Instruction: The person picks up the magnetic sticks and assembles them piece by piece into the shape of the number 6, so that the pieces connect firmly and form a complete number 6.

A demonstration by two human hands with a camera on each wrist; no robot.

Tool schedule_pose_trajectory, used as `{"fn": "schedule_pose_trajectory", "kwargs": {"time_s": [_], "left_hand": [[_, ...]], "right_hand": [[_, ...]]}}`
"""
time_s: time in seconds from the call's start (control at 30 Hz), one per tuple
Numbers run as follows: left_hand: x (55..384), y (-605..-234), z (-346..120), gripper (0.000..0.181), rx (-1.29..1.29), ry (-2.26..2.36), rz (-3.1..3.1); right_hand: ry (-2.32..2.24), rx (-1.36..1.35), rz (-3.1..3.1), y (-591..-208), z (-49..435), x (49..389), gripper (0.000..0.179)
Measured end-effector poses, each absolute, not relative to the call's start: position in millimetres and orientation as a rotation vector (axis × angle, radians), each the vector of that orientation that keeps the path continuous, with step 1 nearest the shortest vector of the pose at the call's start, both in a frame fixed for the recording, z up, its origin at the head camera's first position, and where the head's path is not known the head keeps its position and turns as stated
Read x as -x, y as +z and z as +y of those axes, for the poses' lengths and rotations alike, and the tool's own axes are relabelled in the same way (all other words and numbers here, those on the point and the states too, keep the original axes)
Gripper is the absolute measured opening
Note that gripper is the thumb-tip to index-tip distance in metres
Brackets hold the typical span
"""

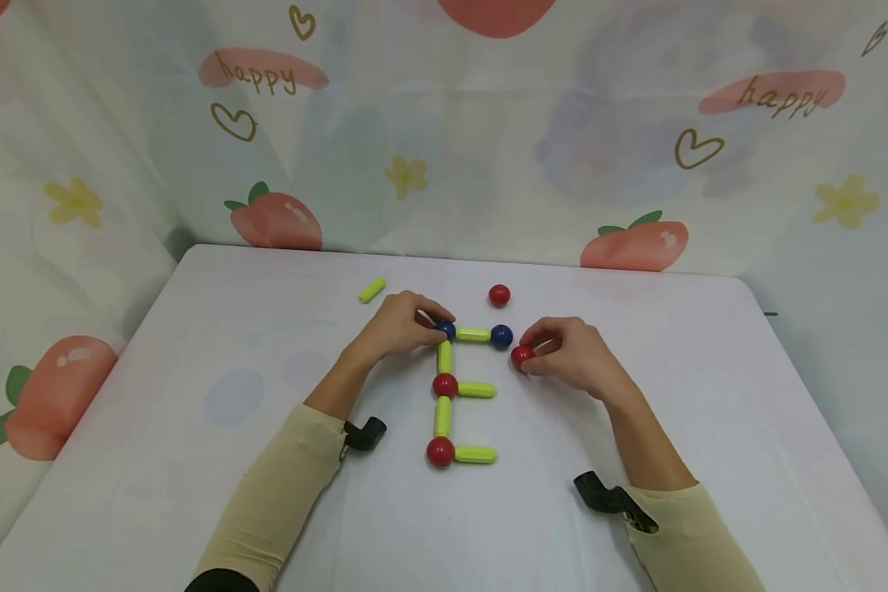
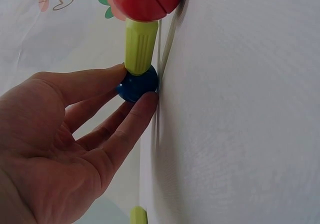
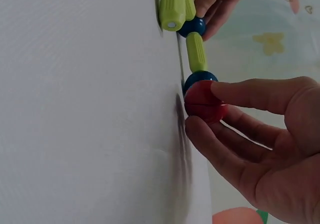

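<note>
My left hand pinches a blue ball at the upper left corner of a joined figure of balls and yellow-green rods. From that ball one rod runs right to a second blue ball, and another rod runs down to a red ball. Below, a further rod leads to a lower red ball. Each of these two red balls has a rod pointing right. My right hand holds a separate red ball between thumb and fingers, close beside the second blue ball.
A loose yellow-green rod lies at the back left of the white table. A loose red ball sits behind the figure. Patterned cloth hangs along the table's far edge.
</note>
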State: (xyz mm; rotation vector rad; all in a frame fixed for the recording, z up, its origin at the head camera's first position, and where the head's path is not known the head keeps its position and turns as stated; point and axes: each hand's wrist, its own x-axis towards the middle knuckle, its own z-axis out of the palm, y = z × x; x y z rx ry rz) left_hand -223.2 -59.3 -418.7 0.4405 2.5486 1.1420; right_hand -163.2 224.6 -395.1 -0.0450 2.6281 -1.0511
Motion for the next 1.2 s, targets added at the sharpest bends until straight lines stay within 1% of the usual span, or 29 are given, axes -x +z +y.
{"fn": "schedule_pose_trajectory", "kwargs": {"time_s": [0.3,0.6,1.2], "left_hand": [[224,-420,-60,0.028,-0.428,1.142,2.538],[224,-421,-60,0.028,-0.419,1.142,2.544],[222,-419,-60,0.028,-0.438,1.156,2.541]], "right_hand": [[-0.995,0.23,2.52,-390,215,157,0.026],[-0.886,0.402,2.451,-389,210,153,0.034],[-0.887,0.451,2.413,-397,204,153,0.027]]}}
